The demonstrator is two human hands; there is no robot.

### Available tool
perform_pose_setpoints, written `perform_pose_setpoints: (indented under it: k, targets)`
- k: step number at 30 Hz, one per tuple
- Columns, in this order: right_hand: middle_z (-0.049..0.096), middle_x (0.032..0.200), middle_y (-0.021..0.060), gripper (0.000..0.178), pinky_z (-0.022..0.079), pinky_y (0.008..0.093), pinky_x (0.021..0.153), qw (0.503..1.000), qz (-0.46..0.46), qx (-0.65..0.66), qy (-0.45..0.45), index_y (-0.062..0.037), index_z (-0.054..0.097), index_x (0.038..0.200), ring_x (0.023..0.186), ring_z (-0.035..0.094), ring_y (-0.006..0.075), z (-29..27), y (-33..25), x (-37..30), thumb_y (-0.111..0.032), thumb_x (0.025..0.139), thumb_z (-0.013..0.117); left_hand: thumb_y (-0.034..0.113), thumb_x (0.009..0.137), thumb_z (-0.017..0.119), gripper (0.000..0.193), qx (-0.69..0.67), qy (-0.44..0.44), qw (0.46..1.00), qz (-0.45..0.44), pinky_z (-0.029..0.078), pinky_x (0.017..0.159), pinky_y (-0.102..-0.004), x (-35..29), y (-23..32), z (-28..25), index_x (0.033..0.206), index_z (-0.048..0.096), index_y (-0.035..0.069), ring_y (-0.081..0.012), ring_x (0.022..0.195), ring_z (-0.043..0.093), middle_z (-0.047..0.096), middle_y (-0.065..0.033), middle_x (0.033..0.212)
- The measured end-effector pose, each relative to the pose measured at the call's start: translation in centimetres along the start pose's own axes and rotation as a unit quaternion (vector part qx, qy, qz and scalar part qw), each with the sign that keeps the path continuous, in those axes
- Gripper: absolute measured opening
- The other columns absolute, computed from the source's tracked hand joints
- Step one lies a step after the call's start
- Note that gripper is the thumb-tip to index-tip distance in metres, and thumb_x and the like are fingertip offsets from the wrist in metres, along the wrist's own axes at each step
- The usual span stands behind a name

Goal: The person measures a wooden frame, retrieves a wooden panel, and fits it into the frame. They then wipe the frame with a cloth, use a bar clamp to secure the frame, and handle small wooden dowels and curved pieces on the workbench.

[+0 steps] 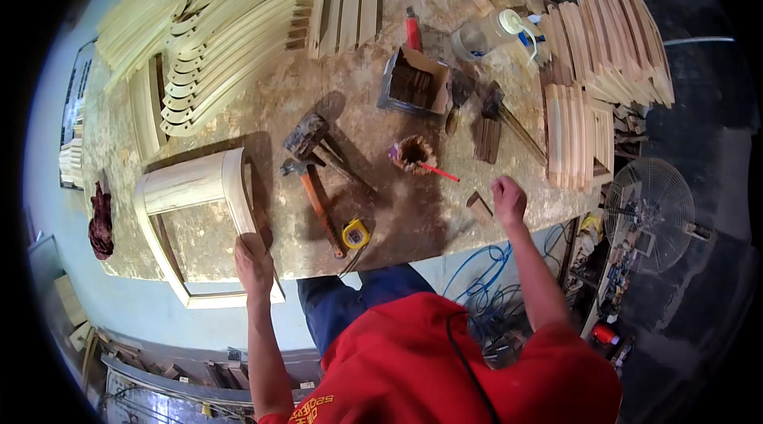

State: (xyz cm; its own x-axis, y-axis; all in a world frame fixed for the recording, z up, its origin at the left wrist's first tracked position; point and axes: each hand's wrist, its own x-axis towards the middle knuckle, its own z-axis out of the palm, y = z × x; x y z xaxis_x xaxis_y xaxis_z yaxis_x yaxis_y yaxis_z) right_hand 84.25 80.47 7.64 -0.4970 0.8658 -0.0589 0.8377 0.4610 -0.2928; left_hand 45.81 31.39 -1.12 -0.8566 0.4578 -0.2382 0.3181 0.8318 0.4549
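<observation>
My left hand (pixel 254 263) is closed on the near right side of a pale wooden frame (pixel 234 205), which has a broad curved panel at its far end. The frame lies at the table's left front, its near end jutting past the edge. Over the right front of the table, my right hand (pixel 509 200) is curled closed. Whatever it may hold is hidden. Just left of it is a small wooden block (pixel 479 205). Between my hands are a claw hammer (pixel 319 205) with an orange-brown handle, a dark-headed mallet (pixel 310 138) and a yellow tape measure (pixel 355 233).
Stacked curved wooden pieces (pixel 226 66) cover the back left; more pieces (pixel 612 42) stand at the right. A box of dark strips (pixel 413 84), a glue-crusted pot (pixel 415 155) with a red stick, and a clear bottle (pixel 481 36) occupy the middle. A fan (pixel 650 213) stands right.
</observation>
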Motion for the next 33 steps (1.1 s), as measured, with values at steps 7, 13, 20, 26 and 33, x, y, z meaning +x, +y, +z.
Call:
perform_pose_setpoints:
  k: [7, 13, 20, 26, 33]
  targets:
    - [0.068, 0.120, 0.0264, 0.043, 0.053, 0.0500, 0.096, 0.997, -0.042, -0.038, -0.060, -0.0018, 0.059, 0.126, 0.112, 0.065, 0.0460, 9.3, -4.1, 18.1, -0.023, 0.090, 0.068, 0.010, 0.081, 0.074, 0.072, -0.044, -0.028, 0.999, 0.010, 0.049, 0.101, -0.0502, 0.7, 1.9, -2.2, 0.145, 0.042, -0.001, -0.0447, 0.122, 0.057, 0.058, -0.0239, 0.131]
    - [0.064, 0.130, 0.0292, 0.058, 0.047, 0.0480, 0.100, 0.974, 0.150, 0.159, 0.051, 0.0040, 0.052, 0.138, 0.121, 0.062, 0.0417, 11.3, 1.6, 18.5, -0.026, 0.090, 0.066, 0.003, 0.081, 0.077, 0.073, -0.080, 0.069, 0.992, -0.074, 0.050, 0.098, -0.0438, -3.0, 2.2, -4.4, 0.147, 0.044, 0.003, -0.0342, 0.116, 0.059, 0.057, -0.0193, 0.126]
    - [0.054, 0.075, 0.0023, 0.024, 0.045, 0.0319, 0.070, 0.944, 0.017, 0.329, -0.020, -0.0010, 0.060, 0.111, 0.068, 0.052, 0.0143, -7.0, -13.4, 9.8, -0.024, 0.105, 0.057, 0.001, 0.082, 0.075, 0.068, -0.181, 0.177, 0.926, -0.280, 0.053, 0.093, -0.0414, -16.8, -1.8, -1.1, 0.143, 0.046, 0.002, -0.0306, 0.110, 0.062, 0.058, -0.0176, 0.125]
    - [0.061, 0.081, 0.0024, 0.027, 0.042, 0.0248, 0.060, 0.806, -0.016, 0.520, -0.282, 0.0009, 0.066, 0.112, 0.065, 0.048, 0.0068, -4.2, -27.0, 2.4, -0.023, 0.108, 0.054, 0.008, 0.082, 0.074, 0.054, -0.124, 0.147, 0.944, -0.269, 0.054, 0.094, -0.0429, -15.2, -3.9, -6.6, 0.133, 0.056, 0.006, -0.0338, 0.110, 0.062, 0.057, -0.0176, 0.124]
    - [0.061, 0.073, 0.0038, 0.017, 0.046, 0.0280, 0.061, 0.820, -0.202, 0.323, -0.428, 0.0002, 0.065, 0.102, 0.065, 0.055, 0.0097, 3.9, -38.7, -10.1, -0.016, 0.103, 0.060, 0.016, 0.085, 0.078, 0.054, 0.067, 0.296, 0.935, -0.184, 0.047, 0.107, -0.0487, -2.1, -24.3, -19.7, 0.135, 0.058, 0.009, -0.0424, 0.126, 0.054, 0.058, -0.0226, 0.131]
